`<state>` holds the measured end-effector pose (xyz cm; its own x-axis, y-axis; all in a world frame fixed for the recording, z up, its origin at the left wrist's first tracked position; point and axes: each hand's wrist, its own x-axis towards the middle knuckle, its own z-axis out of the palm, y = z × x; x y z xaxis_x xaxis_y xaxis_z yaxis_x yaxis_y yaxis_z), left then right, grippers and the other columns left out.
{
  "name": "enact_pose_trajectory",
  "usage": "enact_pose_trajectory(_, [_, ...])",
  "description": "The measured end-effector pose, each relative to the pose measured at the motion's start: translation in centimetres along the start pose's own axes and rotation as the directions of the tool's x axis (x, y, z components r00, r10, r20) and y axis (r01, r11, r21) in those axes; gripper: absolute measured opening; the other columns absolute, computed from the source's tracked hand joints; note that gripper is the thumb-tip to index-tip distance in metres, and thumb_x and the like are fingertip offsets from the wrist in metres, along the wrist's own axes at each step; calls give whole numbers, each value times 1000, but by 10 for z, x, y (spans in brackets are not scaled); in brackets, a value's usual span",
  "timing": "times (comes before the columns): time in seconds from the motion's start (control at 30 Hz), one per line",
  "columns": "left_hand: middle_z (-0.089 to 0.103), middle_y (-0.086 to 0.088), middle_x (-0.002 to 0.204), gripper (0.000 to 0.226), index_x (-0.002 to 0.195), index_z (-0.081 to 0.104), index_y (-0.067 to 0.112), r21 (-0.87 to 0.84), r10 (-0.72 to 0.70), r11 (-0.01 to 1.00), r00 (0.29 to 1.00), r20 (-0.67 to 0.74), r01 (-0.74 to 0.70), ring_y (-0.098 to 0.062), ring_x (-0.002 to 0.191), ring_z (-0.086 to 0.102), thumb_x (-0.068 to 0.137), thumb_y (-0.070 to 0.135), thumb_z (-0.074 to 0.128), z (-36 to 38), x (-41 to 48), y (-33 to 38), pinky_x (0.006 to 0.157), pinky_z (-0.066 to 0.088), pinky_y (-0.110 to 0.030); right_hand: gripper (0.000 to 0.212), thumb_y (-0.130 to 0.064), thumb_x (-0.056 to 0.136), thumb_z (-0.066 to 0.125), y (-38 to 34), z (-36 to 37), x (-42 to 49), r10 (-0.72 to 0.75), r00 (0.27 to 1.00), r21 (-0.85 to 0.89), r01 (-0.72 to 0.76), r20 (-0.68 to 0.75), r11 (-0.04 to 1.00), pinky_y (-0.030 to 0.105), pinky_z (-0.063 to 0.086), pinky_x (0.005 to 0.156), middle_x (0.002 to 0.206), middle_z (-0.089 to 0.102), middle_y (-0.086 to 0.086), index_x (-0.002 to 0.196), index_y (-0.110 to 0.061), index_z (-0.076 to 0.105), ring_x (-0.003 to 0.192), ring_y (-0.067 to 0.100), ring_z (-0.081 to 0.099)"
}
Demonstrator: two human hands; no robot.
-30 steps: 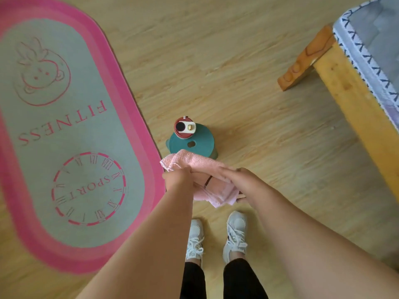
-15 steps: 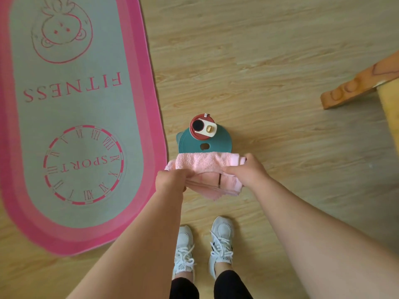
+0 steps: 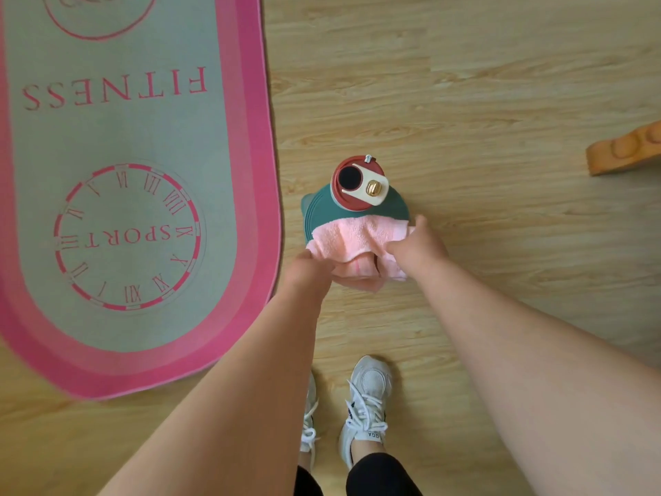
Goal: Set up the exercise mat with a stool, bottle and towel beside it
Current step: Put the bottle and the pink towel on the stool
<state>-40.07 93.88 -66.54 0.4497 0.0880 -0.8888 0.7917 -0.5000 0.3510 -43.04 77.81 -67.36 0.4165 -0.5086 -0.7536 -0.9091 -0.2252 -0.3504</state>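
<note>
With my left hand and right hand each closing its grip on the pink towel draped over the green stool, a tug could topple the bottle at 12 o'clock onto the wood floor, mat at 9.

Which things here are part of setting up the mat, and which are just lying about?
Part of the job: exercise mat, green stool, red-lidded bottle, pink towel, left hand, right hand.
Just there: orange wooden piece, wood floor.
</note>
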Motion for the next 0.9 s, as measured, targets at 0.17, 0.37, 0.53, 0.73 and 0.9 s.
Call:
enact_pose_trajectory(0.17, [62, -4, 102, 58, 149, 28, 19, 131, 7, 991, 999, 45, -13, -21, 75, 59, 95, 18, 49, -7, -16, 1, 70, 44, -31, 67, -14, 86, 63, -5, -6, -10, 43, 999, -44, -42, 3, 998, 42, 54, 90, 135, 54, 7, 146, -18, 34, 113, 33, 60])
enact_pose_trajectory(0.37, [44, 2, 62, 55, 148, 31, 20, 143, -26, 989, 999, 40, 20, -10, 46, 32, 96, 16, 49, -22, -38, 2, 46, 32, -22, 55, -17, 88, 62, -10, -14, -28, 6, 999, -34, -7, -33, 999, 35, 48, 84, 130, 57, 7, 140, -21, 42, 114, 32, 57])
enact_pose_trajectory(0.53, [47, 3, 66, 52, 147, 35, 21, 160, -17, 987, 999, 50, 8, -9, 48, 36, 96, 15, 48, -30, -52, -2, 42, 35, -19, 65, -15, 90, 59, -13, -15, -41, 7, 1000, -46, -8, -25, 999, 43, 51, 95, 138, 53, 7, 149, -23, 33, 119, 32, 55])
enact_pose_trajectory(0.73, [45, 8, 67, 51, 145, 38, 21, 236, 34, 971, 998, 50, -45, -7, 51, 40, 95, 15, 48, -42, -68, -9, 42, 38, -16, 71, -9, 93, 56, -7, -10, -62, -3, 1000, -99, 3, -5, 995, 29, 43, 86, 159, 25, -3, 154, -22, 23, 131, 27, 46])
enact_pose_trajectory(0.9, [61, 5, 93, 52, 145, 36, 25, 342, 107, 932, 992, 62, -121, -10, 50, 47, 95, 19, 47, -58, -87, -11, 47, 40, -22, 64, -15, 92, 58, -9, -7, -88, -8, 1000, -111, 10, 20, 994, 28, 41, 77, 154, 32, 4, 150, -23, 31, 122, 30, 52])
